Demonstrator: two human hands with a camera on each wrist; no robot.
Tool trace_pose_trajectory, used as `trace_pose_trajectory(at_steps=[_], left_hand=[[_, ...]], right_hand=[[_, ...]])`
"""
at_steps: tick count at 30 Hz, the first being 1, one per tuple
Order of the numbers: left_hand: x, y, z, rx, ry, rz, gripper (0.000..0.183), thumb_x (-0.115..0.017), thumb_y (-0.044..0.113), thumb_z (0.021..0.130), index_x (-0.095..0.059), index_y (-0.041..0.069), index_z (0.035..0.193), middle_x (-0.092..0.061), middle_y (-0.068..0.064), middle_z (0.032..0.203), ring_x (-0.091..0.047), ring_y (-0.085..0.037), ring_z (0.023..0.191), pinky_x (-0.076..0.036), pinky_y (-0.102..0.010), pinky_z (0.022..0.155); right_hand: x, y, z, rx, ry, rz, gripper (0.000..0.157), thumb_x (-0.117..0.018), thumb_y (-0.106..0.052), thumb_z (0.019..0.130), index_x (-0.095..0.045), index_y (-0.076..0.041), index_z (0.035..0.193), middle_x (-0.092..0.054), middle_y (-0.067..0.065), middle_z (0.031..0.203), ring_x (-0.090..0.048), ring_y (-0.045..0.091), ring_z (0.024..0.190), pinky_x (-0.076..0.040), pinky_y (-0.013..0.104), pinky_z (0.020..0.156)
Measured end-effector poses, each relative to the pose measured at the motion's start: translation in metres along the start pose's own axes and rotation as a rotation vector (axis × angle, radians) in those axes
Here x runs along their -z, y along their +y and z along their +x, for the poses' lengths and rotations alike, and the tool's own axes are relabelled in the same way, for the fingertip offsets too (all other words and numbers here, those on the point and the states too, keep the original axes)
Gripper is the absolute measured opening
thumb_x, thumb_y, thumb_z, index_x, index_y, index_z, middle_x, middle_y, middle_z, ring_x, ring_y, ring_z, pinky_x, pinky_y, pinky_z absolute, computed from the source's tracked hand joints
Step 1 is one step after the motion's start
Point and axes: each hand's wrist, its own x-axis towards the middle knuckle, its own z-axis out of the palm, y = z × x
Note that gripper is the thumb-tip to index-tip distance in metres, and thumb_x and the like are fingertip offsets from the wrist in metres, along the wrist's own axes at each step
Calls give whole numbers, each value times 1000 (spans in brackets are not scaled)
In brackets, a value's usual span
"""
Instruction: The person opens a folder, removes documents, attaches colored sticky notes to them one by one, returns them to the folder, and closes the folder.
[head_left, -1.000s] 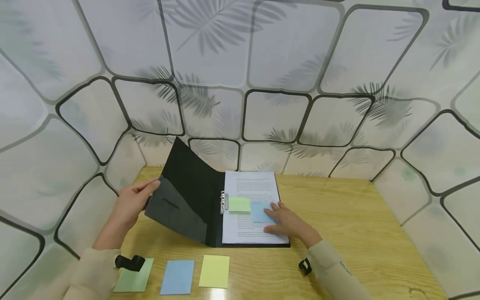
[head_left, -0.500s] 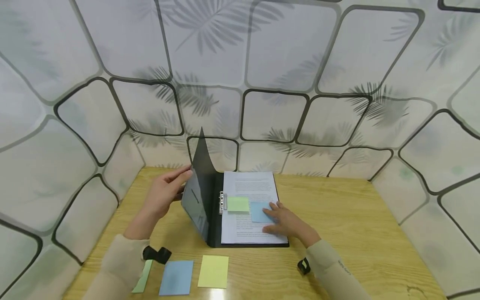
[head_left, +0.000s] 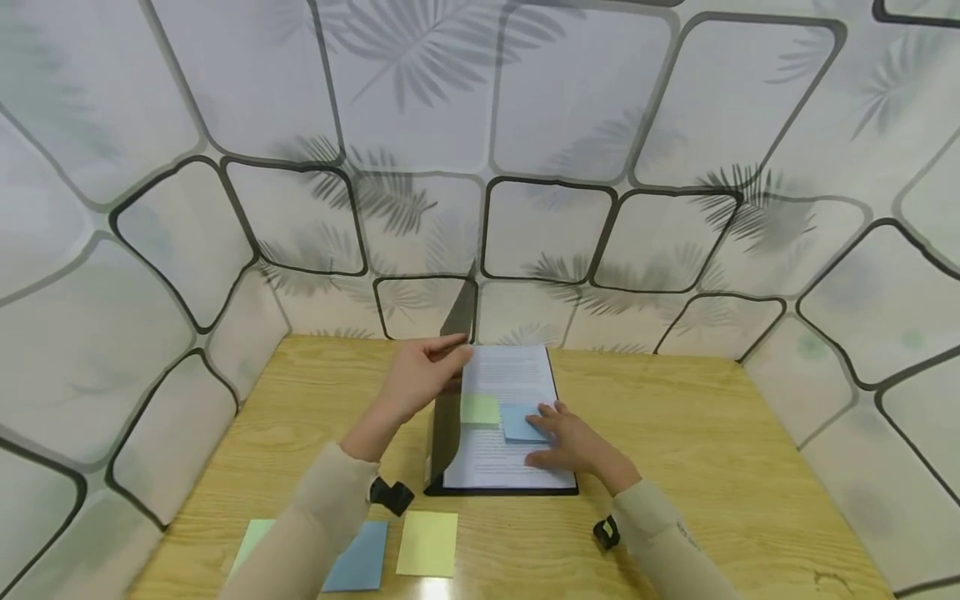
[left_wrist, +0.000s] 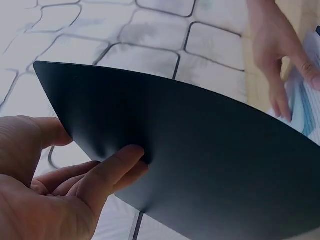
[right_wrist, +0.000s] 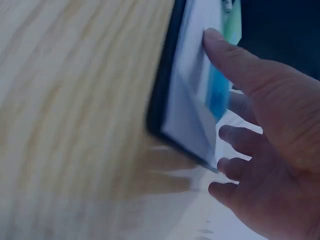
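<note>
A black clip folder lies on the table with its front cover standing nearly upright. My left hand pinches the cover's free edge between thumb and fingers; the left wrist view shows the bent black cover close up. Inside the folder are printed sheets, with a green sticky note pad and a blue one on top. My right hand rests on the blue pad and the sheets with spread fingers. The metal clip is hidden behind the cover in the head view.
Along the table's near side lie a green sticky note pad, a blue pad and a yellow pad. My left sleeve partly covers the green and blue pads. A patterned curtain surrounds the wooden table.
My left hand has swung the folder's cover from leaning out at the left to upright, moving right with it. The right hand has stayed in place on the blue pad.
</note>
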Motion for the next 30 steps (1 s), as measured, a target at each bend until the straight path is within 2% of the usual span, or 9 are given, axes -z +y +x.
trace_pose_trajectory(at_steps=[3, 6, 9, 10, 12, 15, 17, 24, 30], left_hand=[[-14, 2, 2, -19, 7, 31, 45, -68, 20, 103, -64, 1, 143, -72, -23, 131, -79, -33, 101, -66, -36, 80], [-23, 3, 4, -38, 13, 53, 44, -69, 20, 101, -66, 1, 141, -73, -23, 129, -80, -33, 96, -67, -37, 78], [-30, 4, 5, -65, 25, 107, 41, -69, 20, 101, -69, 2, 138, -76, -21, 123, -81, -28, 89, -67, -35, 74], [-32, 4, 5, -76, 30, 127, 40, -69, 20, 100, -70, 2, 137, -78, -19, 119, -81, -26, 85, -66, -33, 72], [-36, 5, 5, -102, 41, 177, 39, -69, 21, 100, -72, 3, 134, -81, -17, 108, -79, -20, 77, -64, -30, 67], [-41, 4, 7, -135, 61, 233, 38, -68, 21, 99, -74, 4, 132, -82, -13, 97, -75, -15, 72, -60, -28, 63], [-43, 4, 7, -152, 78, 262, 37, -68, 21, 98, -75, 4, 130, -82, -11, 96, -76, -15, 75, -59, -27, 63], [-50, 4, 8, -186, 101, 341, 37, -68, 21, 97, -75, 3, 129, -82, -13, 108, -80, -24, 92, -66, -38, 77], [-48, -3, 10, -279, 76, 432, 44, -72, 32, 101, -73, 1, 132, -82, -14, 105, -80, -26, 93, -66, -44, 80]], right_hand=[[9, -4, 0, 29, 26, 16, 77, -83, -40, 92, -54, -5, 154, -33, 30, 167, -20, 59, 156, -29, 74, 120], [29, -14, 3, 77, 84, 60, 68, -76, -37, 98, -54, -4, 153, -36, 31, 165, -25, 56, 155, -31, 73, 119], [59, -32, 8, 132, 184, 110, 54, -65, -33, 106, -56, -5, 152, -47, 26, 161, -41, 48, 151, -40, 67, 117], [68, -38, 11, 152, 227, 128, 51, -63, -32, 108, -57, -6, 152, -52, 24, 157, -53, 47, 141, -44, 65, 115], [85, -51, 19, 196, 302, 171, 46, -60, -29, 109, -59, -7, 150, -59, 21, 151, -64, 44, 129, -51, 62, 109], [106, -68, 35, 236, 366, 249, 45, -55, -31, 111, -59, -10, 151, -62, 16, 150, -70, 40, 116, -55, 59, 103], [115, -76, 45, 238, 379, 297, 45, -53, -33, 112, -58, -12, 152, -60, 13, 153, -67, 37, 126, -55, 58, 105], [121, -88, 60, 182, 315, 329, 49, -53, -36, 112, -55, -13, 155, -56, 10, 158, -60, 35, 139, -49, 57, 114], [119, -85, 55, 197, 346, 342, 48, -55, -30, 112, -55, -8, 154, -53, 14, 159, -59, 38, 140, -48, 57, 115]])
